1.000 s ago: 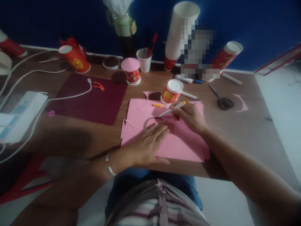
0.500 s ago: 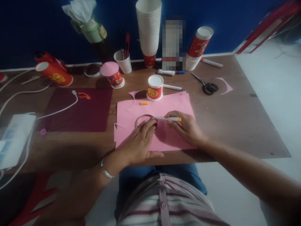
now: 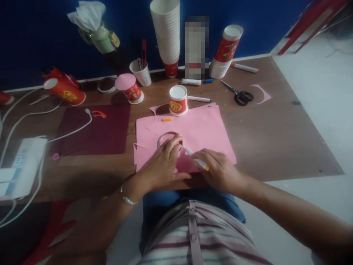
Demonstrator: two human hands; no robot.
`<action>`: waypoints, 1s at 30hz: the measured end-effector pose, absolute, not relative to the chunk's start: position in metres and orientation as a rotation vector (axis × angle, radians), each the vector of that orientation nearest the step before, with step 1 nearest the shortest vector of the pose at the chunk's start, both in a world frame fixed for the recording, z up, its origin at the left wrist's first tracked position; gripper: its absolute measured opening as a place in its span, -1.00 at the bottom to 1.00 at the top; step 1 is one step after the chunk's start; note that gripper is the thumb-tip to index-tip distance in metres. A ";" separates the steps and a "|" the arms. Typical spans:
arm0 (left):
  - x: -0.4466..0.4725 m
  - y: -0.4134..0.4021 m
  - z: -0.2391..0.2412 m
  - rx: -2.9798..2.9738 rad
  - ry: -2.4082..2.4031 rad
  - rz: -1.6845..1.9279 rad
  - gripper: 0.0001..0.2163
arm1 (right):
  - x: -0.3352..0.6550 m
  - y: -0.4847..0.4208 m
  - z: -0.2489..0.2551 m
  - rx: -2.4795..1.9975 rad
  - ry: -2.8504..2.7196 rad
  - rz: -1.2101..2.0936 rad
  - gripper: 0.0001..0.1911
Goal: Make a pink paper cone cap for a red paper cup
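Note:
Pink paper (image 3: 204, 125) lies in a stack at the table's front edge. On it rests a round ring (image 3: 162, 135), which looks like a roll of tape. My left hand (image 3: 162, 158) holds the ring down with its fingers over the right side, hiding part of it; the thumb stretches out near the paper's lower edge. A white marker with a yellow end (image 3: 199, 159) is gripped in my right hand (image 3: 219, 169), its tip against the paper close to the ring's right rim. A yellow cap (image 3: 167, 119) lies higher on the paper.
A red-and-white paper cup (image 3: 178, 103) stands upside down behind the paper. Scissors (image 3: 239, 96) and a pink scrap (image 3: 261, 94) lie to the right. Stacked cups (image 3: 167, 36) rise at the back. A power strip (image 3: 27, 165) with white cables occupies the left.
My right hand has moved toward me with the marker, whose tip has gone from the ring's upper right down along its right side. My left hand stays on the ring.

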State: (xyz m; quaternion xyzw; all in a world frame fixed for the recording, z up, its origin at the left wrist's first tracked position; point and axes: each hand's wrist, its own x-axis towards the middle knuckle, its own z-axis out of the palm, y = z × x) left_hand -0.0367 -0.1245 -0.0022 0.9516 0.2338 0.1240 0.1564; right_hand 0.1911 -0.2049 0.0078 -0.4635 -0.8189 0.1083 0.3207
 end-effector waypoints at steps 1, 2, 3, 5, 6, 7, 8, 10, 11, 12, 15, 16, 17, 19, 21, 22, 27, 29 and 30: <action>-0.037 -0.125 -0.003 2.730 0.665 0.364 -0.17 | 0.189 -0.208 0.007 -1.203 -2.160 0.267 -0.81; -0.037 -0.125 -0.004 2.734 0.664 0.360 -0.16 | 0.187 -0.211 0.007 -1.192 -2.163 0.250 -0.79; -0.038 -0.125 -0.005 2.735 0.668 0.344 -0.15 | 0.185 -0.214 0.006 -1.184 -2.166 0.241 -0.77; -0.039 -0.126 -0.006 2.732 0.684 0.294 -0.13 | 0.179 -0.218 0.005 -1.170 -2.175 0.237 -0.75; -0.039 -0.126 -0.006 2.727 0.692 0.272 -0.13 | 0.177 -0.220 0.004 -1.162 -2.178 0.240 -0.76; -0.039 -0.126 -0.007 2.722 0.694 0.261 -0.14 | 0.174 -0.221 0.004 -1.153 -2.176 0.241 -0.76; -0.039 -0.126 -0.007 2.716 0.693 0.263 -0.14 | 0.171 -0.221 0.004 -1.143 -2.173 0.247 -0.78; -0.039 -0.125 -0.007 2.705 0.685 0.284 -0.16 | 0.168 -0.221 0.003 -1.147 -2.148 0.275 -0.81; -0.039 -0.125 -0.007 2.701 0.676 0.300 -0.18 | 0.167 -0.221 0.004 -1.151 -2.128 0.303 -0.82; -0.038 -0.124 -0.007 2.698 0.670 0.315 -0.19 | 0.168 -0.221 0.005 -1.152 -2.103 0.334 -0.83; -0.038 -0.124 -0.007 2.680 0.663 0.356 -0.18 | 0.177 -0.224 0.011 -1.119 -2.011 0.396 -0.83; -0.038 -0.124 -0.006 2.672 0.663 0.369 -0.17 | 0.182 -0.227 0.015 -1.093 -1.985 0.396 -0.82; -0.039 -0.124 -0.005 2.663 0.662 0.374 -0.17 | 0.188 -0.229 0.019 -1.077 -1.954 0.379 -0.81; -0.040 -0.124 -0.003 2.643 0.662 0.358 -0.24 | 0.200 -0.234 0.027 -1.058 -1.908 0.306 -0.72; -0.041 -0.123 0.001 2.617 0.676 0.316 -0.39 | 0.209 -0.235 0.032 -1.104 -1.859 0.234 -0.63; -0.041 -0.123 0.003 2.606 0.681 0.300 -0.46 | 0.212 -0.234 0.034 -1.122 -1.842 0.221 -0.61; -0.041 -0.120 0.005 2.584 0.690 0.321 -0.64 | 0.213 -0.223 0.031 -1.080 -1.898 0.238 -0.71; -0.041 -0.119 0.003 2.604 0.675 0.337 -0.62 | 0.212 -0.220 0.027 -1.062 -1.930 0.250 -0.76; -0.041 -0.119 0.002 2.616 0.671 0.343 -0.60 | 0.211 -0.220 0.025 -1.062 -1.937 0.261 -0.77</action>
